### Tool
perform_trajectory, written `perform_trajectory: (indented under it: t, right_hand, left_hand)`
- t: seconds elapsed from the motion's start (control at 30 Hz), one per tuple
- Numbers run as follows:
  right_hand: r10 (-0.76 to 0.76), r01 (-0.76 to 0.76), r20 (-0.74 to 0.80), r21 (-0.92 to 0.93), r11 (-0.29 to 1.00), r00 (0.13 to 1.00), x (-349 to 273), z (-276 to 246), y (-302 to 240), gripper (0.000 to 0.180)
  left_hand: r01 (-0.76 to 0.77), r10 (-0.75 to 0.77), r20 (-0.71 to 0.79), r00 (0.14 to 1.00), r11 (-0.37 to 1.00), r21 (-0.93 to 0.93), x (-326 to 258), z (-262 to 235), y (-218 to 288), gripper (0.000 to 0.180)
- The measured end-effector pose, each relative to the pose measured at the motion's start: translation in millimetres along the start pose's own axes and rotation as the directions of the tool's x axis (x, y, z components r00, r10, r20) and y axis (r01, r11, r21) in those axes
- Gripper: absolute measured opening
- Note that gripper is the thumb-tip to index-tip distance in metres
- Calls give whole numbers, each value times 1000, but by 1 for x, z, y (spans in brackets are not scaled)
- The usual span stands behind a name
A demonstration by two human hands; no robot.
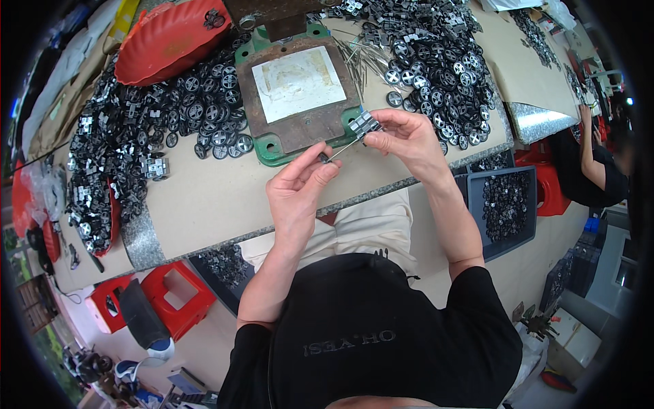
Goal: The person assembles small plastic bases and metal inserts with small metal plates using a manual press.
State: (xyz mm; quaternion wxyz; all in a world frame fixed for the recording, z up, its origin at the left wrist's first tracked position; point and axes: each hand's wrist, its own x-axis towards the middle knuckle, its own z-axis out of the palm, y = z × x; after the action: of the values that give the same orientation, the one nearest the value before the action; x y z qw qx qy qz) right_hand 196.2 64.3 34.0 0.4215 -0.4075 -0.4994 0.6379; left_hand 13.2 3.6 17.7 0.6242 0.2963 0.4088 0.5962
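The right hand (402, 140) is pinching a small grey-and-black blocky plastic part (363, 125) between thumb and fingertips, its grip closed on that part just above the near right corner of the rusty square metal plate on a green base (297, 95). The left hand (298, 185) is closing its grip on a thin metal pin (338, 151), whose tip is pointing up toward the blocky part; the two hands are sitting close together, just in front of that plate. The part is showing pale square faces split by dark grooves.

In front of the plate, the tan worktop (211, 198) is lying bare down to its speckled front edge, and this is giving the hands open room. Left of the plate, a heap of black wheel-like discs and small fittings (129, 136) is crowding the surface; right of and behind the plate, a second heap of black discs (439, 61) is spreading out, with a bundle of loose thin metal pins (357, 61) beside it.

Behind and left of the plate, a red shallow plastic tray (167, 41) is holding a few dark pieces. Below and right of the plate, past the worktop edge, a grey plastic bin (504, 204) is holding more black parts.
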Motion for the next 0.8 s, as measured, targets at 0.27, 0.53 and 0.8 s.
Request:
perform_trajectory:
  t: [0.27, 0.53, 0.8]
  right_hand:
    - [-160, 159, 27, 21, 987, 987, -2, 6, 7, 26]
    - [-399, 439, 183, -412, 798, 898, 1, 2, 9, 22]
    - [-256, 290, 151, -276, 916, 955, -6, 22, 11, 18]
  left_hand:
    - [62, -59, 32, 998, 992, -110, 1, -2, -3, 31]
    - [56, -53, 32, 998, 992, -112, -2, -2, -4, 31]
    - [-35, 34, 38, 999, 999, 28, -4, 3, -6, 32]
